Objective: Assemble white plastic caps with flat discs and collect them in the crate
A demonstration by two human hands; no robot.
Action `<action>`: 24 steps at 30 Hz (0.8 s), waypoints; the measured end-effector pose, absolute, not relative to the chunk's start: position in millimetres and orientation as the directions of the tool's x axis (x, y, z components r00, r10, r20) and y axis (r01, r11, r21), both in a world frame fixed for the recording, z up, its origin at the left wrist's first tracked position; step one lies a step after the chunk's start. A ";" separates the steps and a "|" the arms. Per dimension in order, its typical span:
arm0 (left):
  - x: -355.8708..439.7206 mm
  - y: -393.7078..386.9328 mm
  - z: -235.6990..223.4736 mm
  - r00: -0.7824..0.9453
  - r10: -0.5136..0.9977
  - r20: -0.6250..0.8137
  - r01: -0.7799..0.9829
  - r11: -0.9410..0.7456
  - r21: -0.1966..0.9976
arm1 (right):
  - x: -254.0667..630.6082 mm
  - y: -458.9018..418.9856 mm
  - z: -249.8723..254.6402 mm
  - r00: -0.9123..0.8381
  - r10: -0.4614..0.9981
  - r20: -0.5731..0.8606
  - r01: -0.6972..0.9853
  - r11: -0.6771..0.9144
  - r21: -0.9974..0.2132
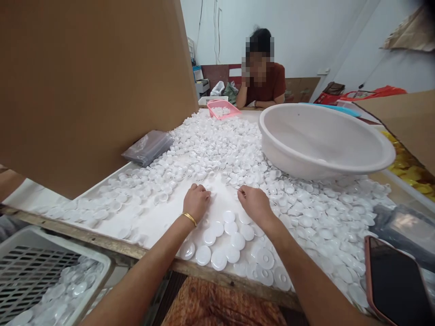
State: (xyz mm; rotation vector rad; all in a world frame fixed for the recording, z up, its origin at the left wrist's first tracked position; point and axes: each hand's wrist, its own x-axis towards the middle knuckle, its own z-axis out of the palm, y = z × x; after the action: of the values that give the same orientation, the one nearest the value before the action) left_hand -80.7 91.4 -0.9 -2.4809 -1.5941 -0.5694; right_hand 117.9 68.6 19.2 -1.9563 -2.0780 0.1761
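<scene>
My left hand (197, 203), with a gold bangle at the wrist, is closed over a bare white stretch of the table, fingertips pinched together. A small pale bit shows by its fingertips, too small to name. Facing it across a narrow gap, my right hand (255, 204) is also closed, thumb and fingers pressed together; what they pinch, if anything, I cannot make out. Between my forearms lie several flat, round white plastic discs (219, 259), some overlapping near the table's front edge. A wide heap of small white plastic pieces (217, 145) spreads beyond both hands.
A large white basin (326, 170) rests on the heap at right. Tall cardboard (91, 90) stands at left beside a plastic-wrapped pack (148, 147). A phone (397, 283) lies front right; a white basket (102, 280) stands below left. Behind a pink scoop (222, 111) sits another person (263, 88).
</scene>
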 end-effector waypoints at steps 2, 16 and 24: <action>-71.5 89.8 -3.5 0.407 0.836 0.369 0.882 -0.465 0.081 | 107.9 69.4 17.1 -0.041 0.983 0.179 0.913 0.109 -0.393; -45.0 97.8 7.7 0.051 0.995 -0.091 0.484 0.055 0.873 | 99.4 75.1 -12.9 -0.137 0.870 0.473 0.507 0.472 -0.722; -52.7 96.7 -5.4 0.006 1.000 -0.019 0.603 0.012 0.798 | 100.1 70.3 -9.5 -0.318 0.893 0.318 0.663 0.450 -0.598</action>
State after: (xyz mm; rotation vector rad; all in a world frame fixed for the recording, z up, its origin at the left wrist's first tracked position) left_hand -52.7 96.7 -5.4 -2.5346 -2.5436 -1.2364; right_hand 100.1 70.3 -9.5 -1.2960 -2.0850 0.4808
